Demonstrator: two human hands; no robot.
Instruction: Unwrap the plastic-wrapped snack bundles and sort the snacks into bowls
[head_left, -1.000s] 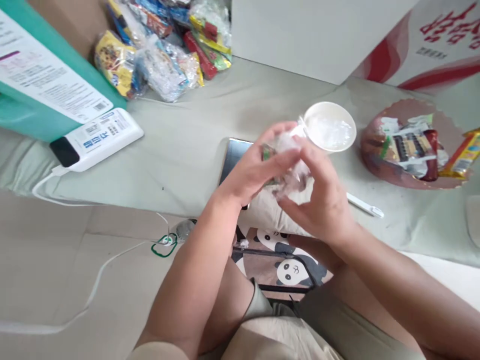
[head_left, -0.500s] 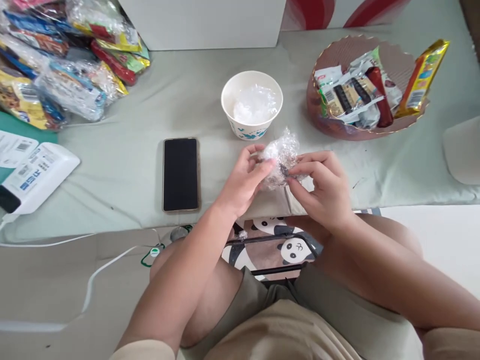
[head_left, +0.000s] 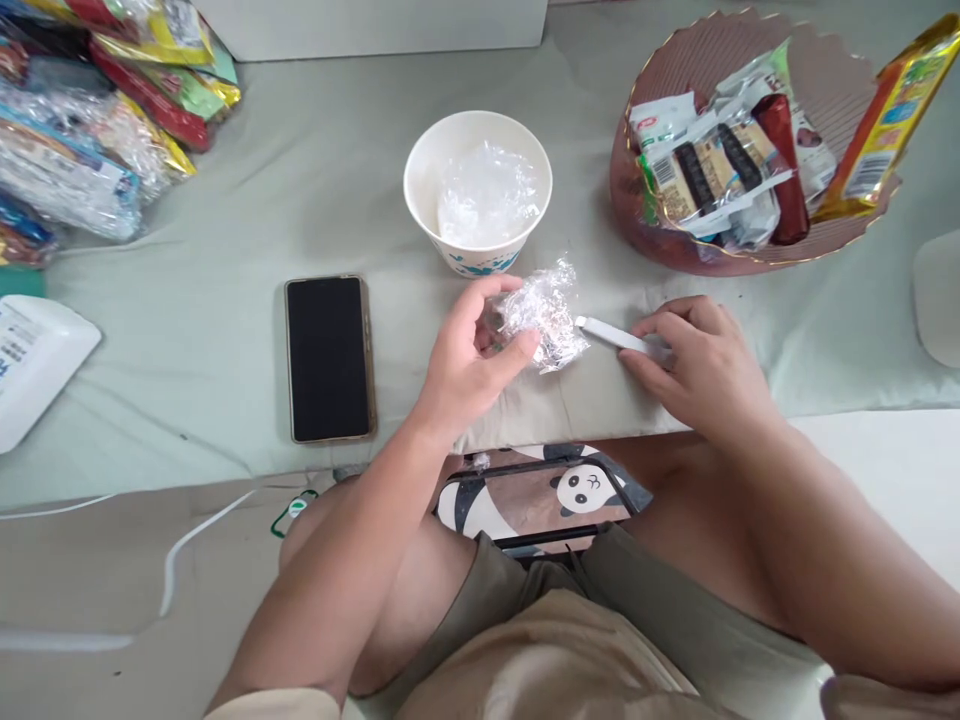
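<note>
Crumpled clear plastic film [head_left: 551,320] is in my left hand [head_left: 480,350], held between the thumb and curled fingers just in front of the paper bowl [head_left: 420,215]. More clear plastic [head_left: 487,195] lies inside that bowl. My right hand [head_left: 694,360] grips a slim white stick-like object [head_left: 611,332], low over the cloth. Its narrow tip points left and comes close to the film; whether they touch I cannot tell. My fingers hide its other end.
A pinkish ribbed bowl [head_left: 626,215] holds several packaged snacks at the right. A phone [head_left: 330,360] lies left of my hands. Wrapped snacks [head_left: 82,170] are heaped at the far left, with a white device [head_left: 45,370] nearer. A white box [head_left: 390,25] stands behind.
My right hand has left the plastic film, moved right and now holds the slim white object. My left hand keeps the film. The view has shifted slightly closer.
</note>
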